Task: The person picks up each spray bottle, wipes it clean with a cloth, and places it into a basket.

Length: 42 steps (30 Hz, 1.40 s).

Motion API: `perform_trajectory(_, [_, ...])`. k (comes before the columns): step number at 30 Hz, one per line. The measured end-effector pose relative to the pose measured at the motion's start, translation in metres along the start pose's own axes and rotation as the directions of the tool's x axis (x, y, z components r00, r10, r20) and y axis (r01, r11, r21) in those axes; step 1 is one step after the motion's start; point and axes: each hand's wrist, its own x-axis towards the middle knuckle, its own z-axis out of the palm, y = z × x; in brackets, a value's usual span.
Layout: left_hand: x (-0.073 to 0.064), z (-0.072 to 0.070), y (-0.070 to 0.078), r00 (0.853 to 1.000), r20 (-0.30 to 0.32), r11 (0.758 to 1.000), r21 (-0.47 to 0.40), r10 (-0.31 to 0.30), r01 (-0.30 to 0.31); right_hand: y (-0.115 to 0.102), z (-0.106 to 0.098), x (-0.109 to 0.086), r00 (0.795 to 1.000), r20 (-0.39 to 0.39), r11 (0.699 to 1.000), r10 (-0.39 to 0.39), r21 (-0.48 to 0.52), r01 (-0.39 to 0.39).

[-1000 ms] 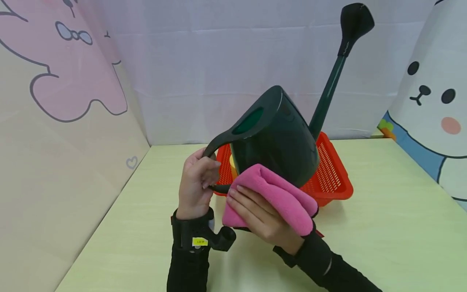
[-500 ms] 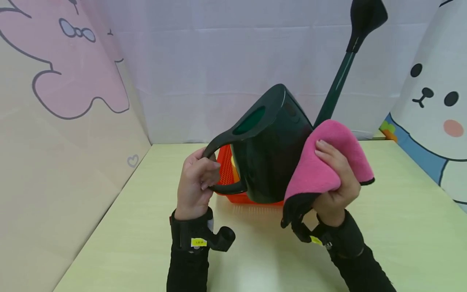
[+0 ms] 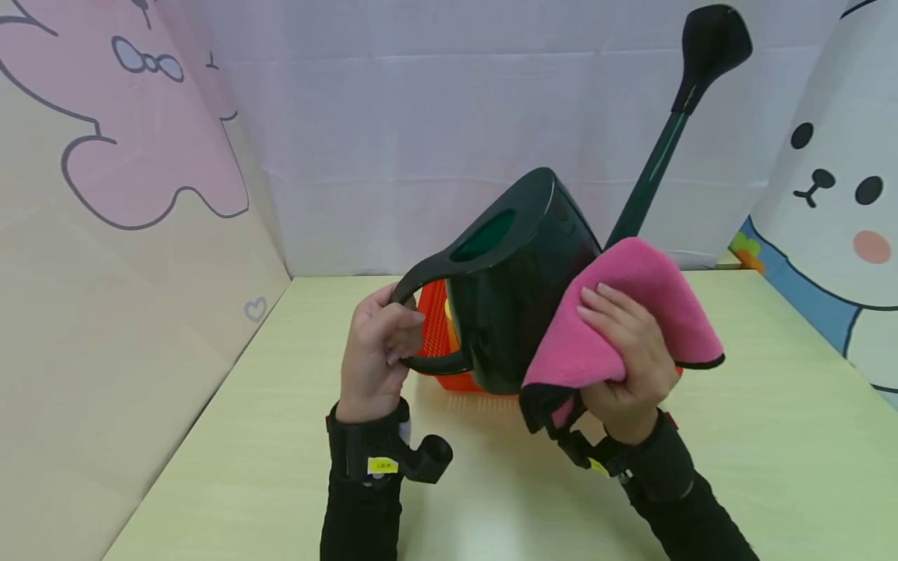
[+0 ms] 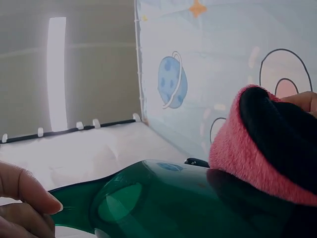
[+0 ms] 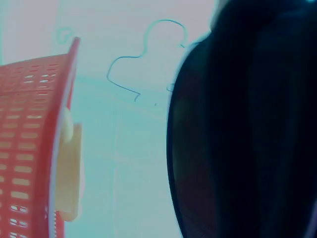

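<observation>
A dark green watering can (image 3: 519, 304) is held tilted above the table, its long spout (image 3: 648, 175) and black sprinkler head (image 3: 712, 51) pointing up and to the right. My left hand (image 3: 379, 351) grips its curved handle (image 3: 428, 276); in the left wrist view the fingers (image 4: 32, 191) curl at the handle's end. With my right hand (image 3: 631, 362) I hold a pink cloth (image 3: 617, 304) with a black edge, pressed to the can's lower right side by the spout's base. In the right wrist view the dark shape (image 5: 247, 124) is too close to make out fully.
Behind the can stands a red perforated basket (image 3: 433, 319) on the pale table (image 3: 302, 467), mostly hidden; something yellow-orange (image 5: 69, 171) sits in it. Printed curtains (image 3: 435, 156) close off the back and sides.
My right hand has taken the cloth from the can's lower front across to its right side, then slid slightly down and left. The can has shifted a little; my left hand keeps its grip.
</observation>
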Motion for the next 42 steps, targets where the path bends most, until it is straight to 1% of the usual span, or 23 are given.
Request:
perform_trajectory(2, [0.000,0.001,-0.001,1.000,-0.007,1.000,0.002,-0.005,0.005,-0.004,0.000,-0.006,0.990,0.096,0.994,-0.101,-0.026,0.104])
perform_trajectory(3, [0.001,0.001,-0.001,1.000,-0.013,1.000,0.006,-0.009,0.009,-0.007,0.000,-0.009,0.977,0.150,0.987,-0.149,-0.029,0.155])
perform_trajectory(5, [0.001,0.003,-0.003,0.999,-0.034,1.000,0.018,-0.023,0.024,-0.012,0.001,-0.015,0.934,0.263,0.965,-0.244,-0.032,0.261])
perform_trajectory(7, [0.001,0.004,-0.004,0.998,-0.053,0.999,0.034,-0.035,0.036,-0.018,0.002,-0.019,0.869,0.375,0.933,-0.323,-0.027,0.358])
perform_trajectory(9, [0.001,0.006,-0.006,0.997,-0.063,0.998,0.041,-0.042,0.045,-0.025,0.003,-0.023,0.793,0.482,0.897,-0.372,-0.034,0.441])
perform_trajectory(11, [0.001,0.008,-0.008,0.997,-0.064,0.997,0.047,-0.051,0.054,-0.032,0.004,-0.025,0.720,0.576,0.861,-0.388,-0.051,0.505])
perform_trajectory(13, [0.002,0.010,-0.009,0.996,-0.058,0.997,0.050,-0.061,0.064,-0.038,0.004,-0.027,0.646,0.666,0.831,-0.372,-0.071,0.551])
perform_trajectory(15, [0.002,0.011,-0.010,0.996,-0.052,0.996,0.057,-0.071,0.074,-0.043,0.003,-0.027,0.595,0.725,0.809,-0.346,-0.091,0.580])
perform_trajectory(16, [0.002,0.011,-0.010,0.996,-0.052,0.995,0.059,-0.075,0.078,-0.044,0.003,-0.027,0.580,0.742,0.805,-0.337,-0.093,0.587])
perform_trajectory(17, [0.002,0.011,-0.010,0.996,-0.053,0.995,0.060,-0.078,0.081,-0.045,0.003,-0.027,0.571,0.752,0.801,-0.329,-0.097,0.590])
perform_trajectory(18, [0.002,0.011,-0.010,0.995,-0.055,0.995,0.060,-0.078,0.082,-0.045,0.003,-0.027,0.574,0.752,0.808,-0.325,-0.094,0.581])
perform_trajectory(19, [0.002,0.012,-0.010,0.995,-0.057,0.995,0.055,-0.078,0.081,-0.044,0.004,-0.027,0.591,0.738,0.825,-0.325,-0.085,0.559])
perform_trajectory(20, [0.002,0.012,-0.010,0.995,-0.060,0.996,0.051,-0.077,0.080,-0.042,0.004,-0.026,0.616,0.715,0.841,-0.330,-0.074,0.536])
perform_trajectory(22, [0.002,0.011,-0.009,0.995,-0.066,0.996,0.042,-0.075,0.078,-0.037,0.004,-0.025,0.675,0.657,0.871,-0.336,-0.055,0.488])
perform_trajectory(25, [0.001,0.011,-0.008,0.995,-0.070,0.997,0.032,-0.072,0.074,-0.029,0.003,-0.024,0.779,0.545,0.921,-0.311,-0.029,0.389])
perform_trajectory(29, [0.001,0.010,-0.007,0.995,-0.074,0.996,0.037,-0.073,0.076,-0.021,0.000,-0.016,0.902,0.388,0.978,-0.188,-0.008,0.207])
perform_trajectory(30, [0.001,0.009,-0.007,0.995,-0.071,0.996,0.037,-0.073,0.076,-0.020,0.000,-0.013,0.927,0.343,0.987,-0.151,0.008,0.158])
perform_trajectory(32, [0.001,0.009,-0.007,0.995,-0.064,0.996,0.037,-0.075,0.078,-0.018,-0.001,-0.005,0.962,0.263,0.997,-0.067,0.043,0.058])
perform_trajectory(33, [0.001,0.008,-0.007,0.996,-0.053,0.996,0.036,-0.074,0.076,-0.016,-0.001,-0.002,0.974,0.227,0.998,-0.024,0.059,0.011])
perform_trajectory(35, [0.001,0.008,-0.006,0.996,-0.040,0.996,0.042,-0.077,0.078,-0.013,-0.003,0.005,0.985,0.161,0.992,0.062,0.094,-0.078])
perform_trajectory(37, [0.000,0.008,-0.005,0.996,-0.034,0.995,0.049,-0.085,0.087,-0.010,-0.007,0.010,0.980,0.123,0.978,0.159,0.115,-0.174])
perform_trajectory(39, [0.000,0.007,-0.005,0.995,-0.026,0.994,0.060,-0.095,0.096,-0.008,-0.011,0.015,0.960,0.095,0.954,0.263,0.122,-0.274])
perform_trajectory(42, [-0.002,0.007,-0.004,0.994,-0.014,0.991,0.072,-0.110,0.111,-0.003,-0.018,0.021,0.914,0.057,0.907,0.403,0.110,-0.407])
